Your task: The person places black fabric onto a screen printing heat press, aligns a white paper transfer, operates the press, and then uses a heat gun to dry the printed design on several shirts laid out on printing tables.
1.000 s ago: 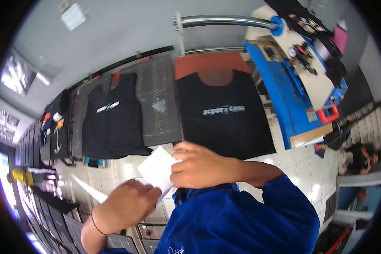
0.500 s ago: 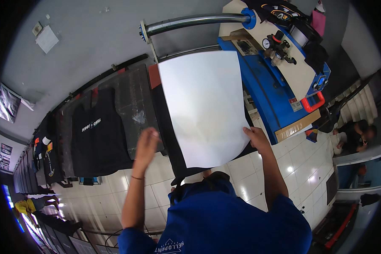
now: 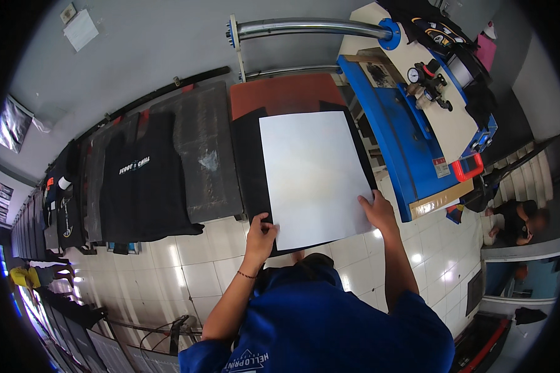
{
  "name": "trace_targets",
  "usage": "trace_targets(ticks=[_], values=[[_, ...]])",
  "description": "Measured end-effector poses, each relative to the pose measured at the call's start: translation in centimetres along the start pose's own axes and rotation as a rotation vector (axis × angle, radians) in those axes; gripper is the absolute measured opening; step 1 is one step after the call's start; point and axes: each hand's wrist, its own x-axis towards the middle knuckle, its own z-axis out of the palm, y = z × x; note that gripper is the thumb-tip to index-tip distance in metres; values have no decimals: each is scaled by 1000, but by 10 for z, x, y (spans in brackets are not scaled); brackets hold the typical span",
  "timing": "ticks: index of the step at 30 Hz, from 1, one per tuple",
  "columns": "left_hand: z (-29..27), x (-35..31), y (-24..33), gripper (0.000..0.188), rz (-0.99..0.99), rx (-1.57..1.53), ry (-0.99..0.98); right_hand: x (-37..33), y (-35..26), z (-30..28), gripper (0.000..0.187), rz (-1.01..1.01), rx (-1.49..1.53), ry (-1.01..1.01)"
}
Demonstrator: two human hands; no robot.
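Your left hand (image 3: 259,231) rests at the near left corner of the white sheet (image 3: 314,177). Its fingers (image 3: 262,219) are closed lightly on the sheet's edge, thumb toward the paper. Your right hand (image 3: 377,211) lies at the near right corner, with its fingers (image 3: 364,202) spread flat and pressing on top of the sheet; they grip nothing.

The sheet lies directly ahead of both hands, with its long axis running away from you. Both hands touch the near short edge, so neither is nearer than the other; the far short edge is out of reach of both.

The sheet lies flat on a black garment (image 3: 249,168), which shows as a dark border on the left and right sides. The garment covers a red-brown press pad (image 3: 283,93). A blue machine (image 3: 410,130) stands just beside the pad on the right.
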Motion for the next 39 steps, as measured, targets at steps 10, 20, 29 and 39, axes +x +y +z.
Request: trace_targets(ticks=[10,20,29,39], values=[[-13,-24,7,29,138,230,36,-26,14,-174,40,-366,-103,1133],[-57,-65,30,23,115,-32,-14,19,57,-199,46,-10,-513,710],[41,-62,199,46,912,189,-488,-69,-20,-170,35,-213,-178,840],[75,-82,231,80,956,202,-618,-87,-34,-162,58,-538,446,950]])
